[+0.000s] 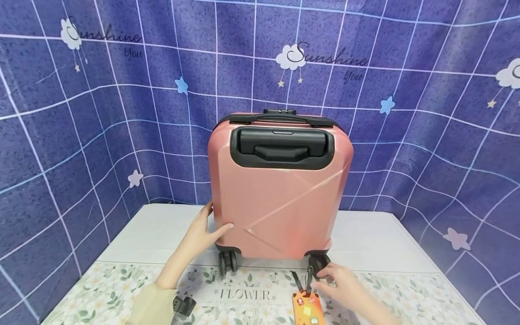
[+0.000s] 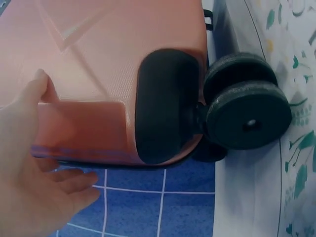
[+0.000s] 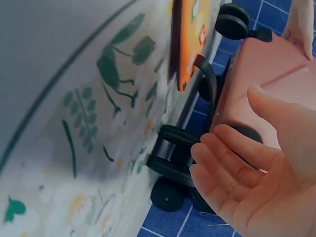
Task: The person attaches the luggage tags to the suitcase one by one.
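Head view: pink suitcase (image 1: 276, 203) upright on table (image 1: 365, 237), between hands. Left hand (image 1: 201, 234) spread wide at suitcase side, thumb on front face. Right hand (image 1: 341, 280) beside nearer wheel (image 1: 320, 262), fingers loosely bent; orange tag (image 1: 307, 310) with black strap just left of it.

Left wrist view: thumb touches suitcase face, other fingers extended past edge; double wheel (image 2: 249, 116) ahead of fingertips.

Right wrist view: right hand half-open, grips nothing, fingertips overlap wheel; contact cannot tell. Left hand across suitcase.
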The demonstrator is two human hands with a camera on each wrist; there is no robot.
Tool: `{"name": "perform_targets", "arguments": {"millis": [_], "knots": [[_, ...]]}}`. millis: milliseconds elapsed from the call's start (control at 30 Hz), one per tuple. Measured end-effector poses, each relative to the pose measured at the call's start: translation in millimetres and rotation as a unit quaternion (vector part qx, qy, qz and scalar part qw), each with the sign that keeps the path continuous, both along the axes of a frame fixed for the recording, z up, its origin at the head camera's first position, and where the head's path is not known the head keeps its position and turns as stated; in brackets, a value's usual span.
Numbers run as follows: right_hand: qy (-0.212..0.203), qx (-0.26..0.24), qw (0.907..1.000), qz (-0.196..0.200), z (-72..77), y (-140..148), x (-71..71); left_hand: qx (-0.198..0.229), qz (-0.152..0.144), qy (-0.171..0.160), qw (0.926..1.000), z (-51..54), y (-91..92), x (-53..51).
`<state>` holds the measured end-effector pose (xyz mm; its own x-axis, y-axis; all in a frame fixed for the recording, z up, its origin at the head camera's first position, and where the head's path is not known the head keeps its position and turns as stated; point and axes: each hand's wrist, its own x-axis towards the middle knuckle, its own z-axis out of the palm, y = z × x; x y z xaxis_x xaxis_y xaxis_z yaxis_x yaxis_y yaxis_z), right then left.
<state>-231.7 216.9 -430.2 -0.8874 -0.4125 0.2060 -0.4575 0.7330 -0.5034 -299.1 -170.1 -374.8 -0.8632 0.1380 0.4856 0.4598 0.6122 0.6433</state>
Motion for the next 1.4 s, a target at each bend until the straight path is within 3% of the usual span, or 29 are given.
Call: {"name": "perform_targets", "arguments": {"millis": [333, 633, 1200, 1400], "knots": [[-0.051, 0.009, 0.9983, 0.026, -13.6, -4, -1.8, 0.048, -0.025, -0.003, 0.9985, -2.7, 1.2, -4.2], [-0.027, 0.044, 0.9981, 0.035, -21.8, -10, -2.0, 0.059, -0.036, -0.010, 0.9975, -2.8, 1.2, -2.8], [-0.068, -0.012, 0.9968, 0.040, -29.9, -12, -7.7, 0.059, -0.033, -0.016, 0.9976, -2.8, 1.8, -0.4], [-0.063, -0.022, 0.9966, 0.047, -31.7, -12, -7.8, 0.057, -0.031, -0.016, 0.9978, -4.3, 1.1, -1.5]]}}
